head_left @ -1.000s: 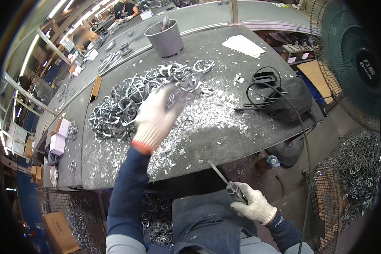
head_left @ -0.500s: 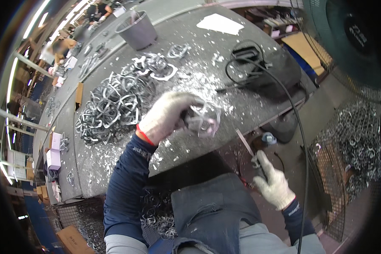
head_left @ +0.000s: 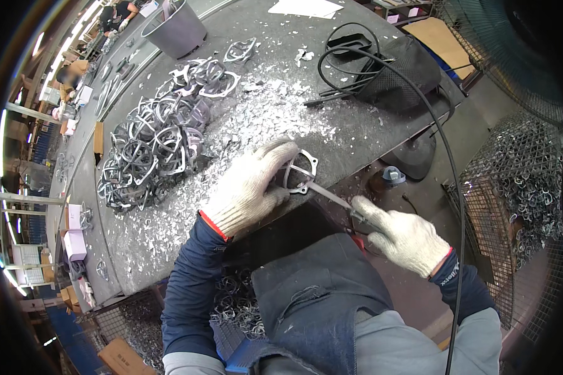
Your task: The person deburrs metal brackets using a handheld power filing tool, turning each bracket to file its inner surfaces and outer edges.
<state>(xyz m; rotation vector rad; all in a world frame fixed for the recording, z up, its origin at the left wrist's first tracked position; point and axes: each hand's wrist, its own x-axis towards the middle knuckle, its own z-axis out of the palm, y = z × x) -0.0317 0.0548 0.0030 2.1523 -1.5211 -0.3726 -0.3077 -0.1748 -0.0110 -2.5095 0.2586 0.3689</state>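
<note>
My left hand (head_left: 250,187), in a white knit glove, grips a metal ring-shaped part (head_left: 299,173) and presses it against the near edge of the dark workbench (head_left: 356,125). A thin metal file (head_left: 328,195) is held in my gloved right hand (head_left: 403,237), and its tip lies against the part's lower rim. A large heap of similar metal ring parts (head_left: 156,147) lies on the bench to the left of my left hand. Silvery metal shavings (head_left: 263,119) cover the bench around the hands.
A grey bucket (head_left: 175,28) stands at the bench's far end. A black cable (head_left: 381,62) coils over a black bag at the right. A wire basket (head_left: 525,181) of metal parts stands at the right, and more parts (head_left: 234,303) lie in a bin under the bench.
My left hand took a ring part from the heap and brought it to the bench's near edge. My right hand raised the file until its tip met the part.
</note>
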